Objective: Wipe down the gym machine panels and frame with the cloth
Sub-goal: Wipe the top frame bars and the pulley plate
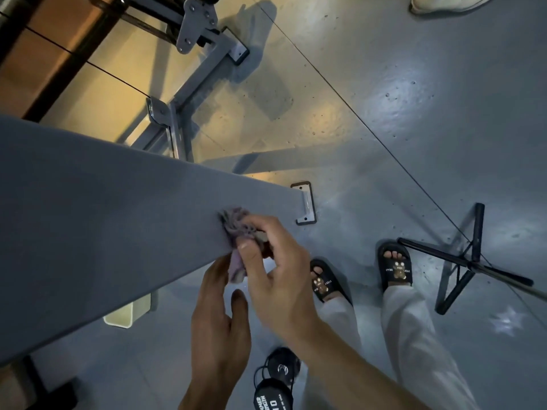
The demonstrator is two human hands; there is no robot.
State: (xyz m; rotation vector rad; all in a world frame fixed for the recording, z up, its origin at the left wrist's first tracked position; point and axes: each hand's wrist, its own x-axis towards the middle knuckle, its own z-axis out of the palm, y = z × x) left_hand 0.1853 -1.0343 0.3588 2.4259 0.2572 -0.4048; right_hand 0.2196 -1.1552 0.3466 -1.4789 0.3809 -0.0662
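One cloth (pixel 236 232), two hands – left (pixel 219 321), right (pixel 278 276) – two slippers (pixel 328 281).

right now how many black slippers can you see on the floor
2: the left slipper beside the hands, the right slipper near the tripod base. A pale shoe at the top edge isn't one.

Gym floor. Grey steel machine frame (pixel 204 75) with bolted pivot plates (pixel 195 22) upper left of the frame, foot plate (pixel 306 202) fixed to a glossy painted concrete floor (pixel 414 99). Black weight plates (pixel 275 383) at bottom centre. Large grey machine panel (pixel 97 220) fills the left side.
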